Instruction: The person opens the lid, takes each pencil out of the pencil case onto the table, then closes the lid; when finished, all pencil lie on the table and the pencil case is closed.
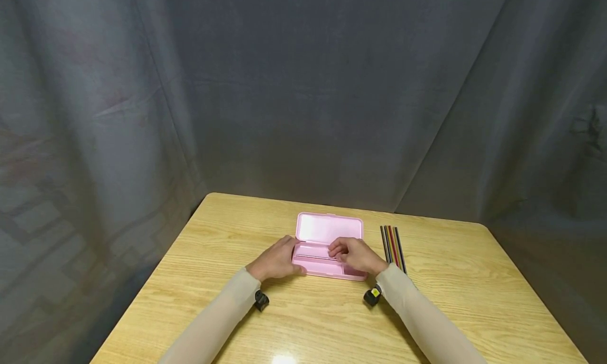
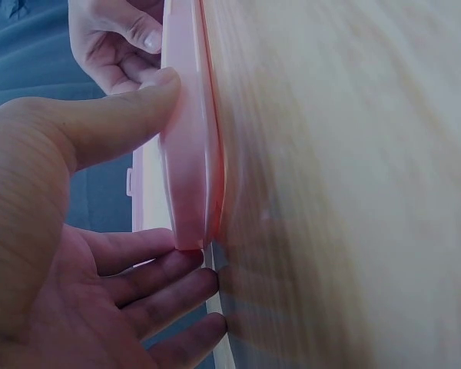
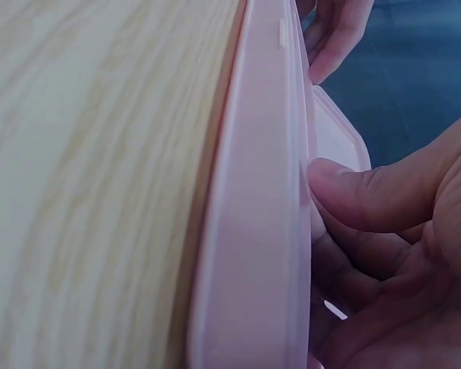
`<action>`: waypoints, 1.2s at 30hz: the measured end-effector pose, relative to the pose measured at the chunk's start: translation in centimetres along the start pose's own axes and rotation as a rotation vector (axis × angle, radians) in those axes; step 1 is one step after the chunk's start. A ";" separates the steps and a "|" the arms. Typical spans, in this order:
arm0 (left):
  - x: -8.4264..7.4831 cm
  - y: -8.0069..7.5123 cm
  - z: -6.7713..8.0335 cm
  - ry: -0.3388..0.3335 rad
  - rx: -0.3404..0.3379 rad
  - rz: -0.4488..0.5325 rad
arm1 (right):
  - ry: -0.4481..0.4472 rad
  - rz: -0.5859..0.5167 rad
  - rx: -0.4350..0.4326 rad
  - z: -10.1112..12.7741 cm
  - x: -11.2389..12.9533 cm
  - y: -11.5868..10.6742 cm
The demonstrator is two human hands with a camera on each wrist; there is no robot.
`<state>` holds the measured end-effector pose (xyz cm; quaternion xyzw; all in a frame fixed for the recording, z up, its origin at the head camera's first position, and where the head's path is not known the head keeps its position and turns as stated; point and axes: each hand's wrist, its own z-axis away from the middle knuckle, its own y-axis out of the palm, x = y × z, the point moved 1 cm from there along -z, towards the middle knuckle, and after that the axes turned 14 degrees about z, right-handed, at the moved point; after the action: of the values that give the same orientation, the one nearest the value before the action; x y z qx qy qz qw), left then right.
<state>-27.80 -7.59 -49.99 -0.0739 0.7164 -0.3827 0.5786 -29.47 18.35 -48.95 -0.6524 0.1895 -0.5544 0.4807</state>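
A pink pencil case (image 1: pixel 319 266) lies on the table with its lid (image 1: pixel 329 228) tilted back. My left hand (image 1: pixel 280 258) grips the case's left end, thumb at the front edge and fingers around the far side; the left wrist view shows its thumb (image 2: pixel 131 123) against the pink wall. Over the right half of the case is my right hand (image 1: pixel 355 253), its fingers loosely bent above the inner compartments and nothing showing between them. In the right wrist view its thumb (image 3: pixel 353 188) is at the case's rim. A thin line runs lengthwise along the inner divider.
Several dark, yellow and red pencils (image 1: pixel 391 245) lie side by side on the wooden table (image 1: pixel 227 222), right of the case and close to my right wrist. A grey curtain (image 1: pixel 303 100) hangs behind the table and along both sides.
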 end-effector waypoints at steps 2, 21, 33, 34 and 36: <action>0.0 0.0 0.0 -0.005 -0.002 0.001 | -0.007 -0.002 0.003 0.0 0.0 0.0; -0.1 0.0 0.1 -0.002 -0.009 -0.004 | -0.086 -0.029 0.028 0.0 -0.5 -0.2; -0.1 0.0 0.0 0.007 -0.010 0.000 | -0.049 -0.034 -0.018 0.2 -0.1 0.0; -0.1 0.0 0.0 0.007 -0.010 0.000 | -0.039 -0.038 -0.030 0.2 -0.1 0.0; -0.1 0.1 0.1 0.007 -0.010 -0.007 | -0.027 -0.044 -0.067 0.1 -0.1 0.1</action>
<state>-27.71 -7.53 -49.95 -0.0778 0.7200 -0.3816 0.5744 -29.36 18.47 -49.05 -0.6797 0.1871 -0.5492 0.4488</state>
